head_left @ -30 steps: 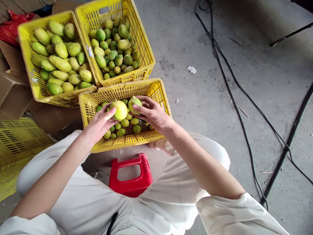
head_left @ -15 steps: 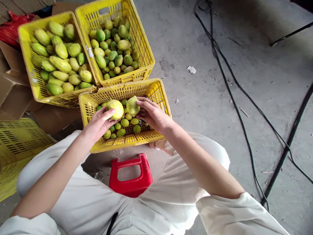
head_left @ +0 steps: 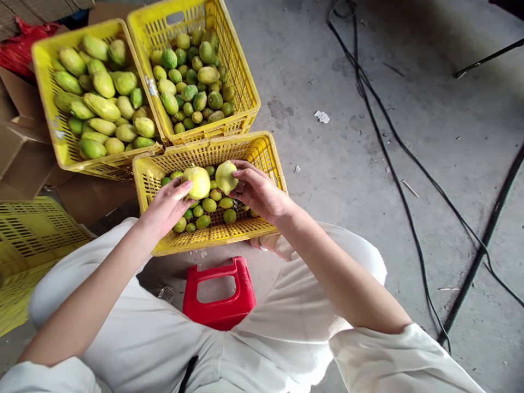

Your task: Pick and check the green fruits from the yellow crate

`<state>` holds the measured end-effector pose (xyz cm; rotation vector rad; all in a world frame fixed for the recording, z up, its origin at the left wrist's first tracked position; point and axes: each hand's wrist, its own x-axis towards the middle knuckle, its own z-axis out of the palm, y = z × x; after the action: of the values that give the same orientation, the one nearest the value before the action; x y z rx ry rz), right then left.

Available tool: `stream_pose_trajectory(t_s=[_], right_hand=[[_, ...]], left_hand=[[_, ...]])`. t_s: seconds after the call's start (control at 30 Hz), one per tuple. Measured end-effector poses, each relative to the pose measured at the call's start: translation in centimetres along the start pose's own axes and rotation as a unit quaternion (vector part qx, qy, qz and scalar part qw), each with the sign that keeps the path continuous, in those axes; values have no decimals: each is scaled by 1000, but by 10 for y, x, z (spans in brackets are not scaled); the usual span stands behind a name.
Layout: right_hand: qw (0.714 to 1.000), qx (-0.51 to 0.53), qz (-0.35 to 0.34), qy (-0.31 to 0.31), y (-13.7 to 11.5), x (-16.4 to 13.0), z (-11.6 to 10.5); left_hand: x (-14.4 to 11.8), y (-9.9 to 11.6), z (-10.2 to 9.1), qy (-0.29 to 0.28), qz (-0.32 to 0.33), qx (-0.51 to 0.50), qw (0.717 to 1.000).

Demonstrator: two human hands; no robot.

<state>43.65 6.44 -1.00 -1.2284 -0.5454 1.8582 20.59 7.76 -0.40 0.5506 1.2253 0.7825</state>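
Observation:
My left hand holds a round yellowish fruit over the near yellow crate. My right hand holds a second, pale green-yellow fruit just beside the first; the two fruits are close together, almost touching. Below them the near crate holds several small green and yellow fruits. Both forearms reach forward over my white-clad knees.
Two more yellow crates stand behind: the left crate with large oblong fruits, the middle crate with smaller round ones. A red stool sits between my legs. Cardboard and another yellow crate lie left. Black cables cross the concrete floor at right.
The fruit in my right hand has turned and shifted slightly within the fingers. My left hand stays nearly where it was with its fruit.

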Motion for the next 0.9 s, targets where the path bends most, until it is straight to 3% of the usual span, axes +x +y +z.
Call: stream_pose_trajectory(t_s=[0.2,0.4,0.5,0.67,0.9], right_hand=[[999,35,29,-5,-1,0,1],[998,54,11,-5,1,0,-2],[999,46,11,-21,4,1,-5],[1000,-6,-4,14,12,4,-9],[1000,9,16,-3,11,7,-8]], left_hand=[[-3,3,1,-24,-35,-18,999],[-4,6,5,9,-61,-39,997],[-5,8,7,-4,-65,-32,997],[-8,8,6,-25,-46,0,999],[-5,7,4,19,-51,-20,998]])
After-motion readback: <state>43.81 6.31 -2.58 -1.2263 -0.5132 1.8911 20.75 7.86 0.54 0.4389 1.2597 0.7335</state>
